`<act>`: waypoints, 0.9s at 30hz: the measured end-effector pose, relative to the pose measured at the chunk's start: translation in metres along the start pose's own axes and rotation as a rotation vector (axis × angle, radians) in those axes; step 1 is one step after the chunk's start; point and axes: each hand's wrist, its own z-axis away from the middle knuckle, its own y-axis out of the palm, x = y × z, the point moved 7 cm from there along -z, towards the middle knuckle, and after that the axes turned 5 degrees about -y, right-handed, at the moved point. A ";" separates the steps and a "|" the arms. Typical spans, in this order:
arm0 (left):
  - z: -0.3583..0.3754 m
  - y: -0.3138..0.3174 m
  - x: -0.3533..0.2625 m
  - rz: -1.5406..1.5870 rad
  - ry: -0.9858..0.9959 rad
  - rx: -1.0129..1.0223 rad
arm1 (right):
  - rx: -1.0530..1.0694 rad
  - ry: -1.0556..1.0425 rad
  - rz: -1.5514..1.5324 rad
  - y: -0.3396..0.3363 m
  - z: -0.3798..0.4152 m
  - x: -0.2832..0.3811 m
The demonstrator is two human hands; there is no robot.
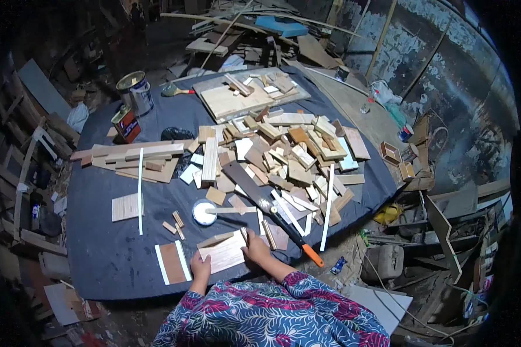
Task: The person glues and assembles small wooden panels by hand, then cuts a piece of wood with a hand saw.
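Near the table's front edge I hold a small pale wooden board (228, 255) with a narrow wood strip along its far edge. My left hand (200, 269) is closed on its left side, thumb on the face. My right hand (257, 248) grips the right end, where a short wood piece (244, 234) stands up at the corner. Just beyond the board sits a round tub of white glue (204, 213), a flat wooden stick (237, 210) lying across its rim. To the left lies a brown panel (172, 263) with white strips along two sides.
A handsaw (283, 222) with an orange-tipped handle lies right of my hands, against a large heap of wood offcuts (283, 150). Cans (136, 95), a brush (176, 91) and a board (220, 103) stand or lie farther back. Scrap wood surrounds the dark-covered table (104, 248).
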 end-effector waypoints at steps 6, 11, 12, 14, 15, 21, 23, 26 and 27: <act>-0.010 0.003 -0.016 -0.100 0.051 0.009 | -0.046 0.082 -0.132 -0.002 -0.004 -0.014; -0.013 0.002 -0.021 -0.160 0.044 0.056 | -0.034 0.104 -0.089 -0.002 -0.004 -0.009; -0.016 0.005 -0.012 -0.116 0.059 0.089 | -0.042 0.107 -0.103 -0.006 -0.001 -0.006; -0.010 0.003 0.001 -0.055 0.048 0.018 | -0.051 0.098 -0.118 -0.006 -0.004 -0.001; -0.008 0.002 0.002 0.007 0.036 -0.046 | -0.047 0.126 -0.112 -0.003 -0.003 -0.003; -0.006 -0.002 0.005 -0.019 -0.043 -0.022 | -0.147 0.074 -0.154 0.007 -0.004 -0.004; -0.008 -0.002 0.007 -0.001 -0.059 -0.048 | -0.152 0.085 -0.158 0.005 -0.005 -0.006; -0.007 0.010 0.006 0.071 -0.078 0.055 | -0.197 0.114 -0.204 -0.005 -0.007 -0.013; -0.008 0.018 0.007 0.051 -0.029 0.061 | -0.220 0.094 -0.184 -0.004 -0.010 -0.020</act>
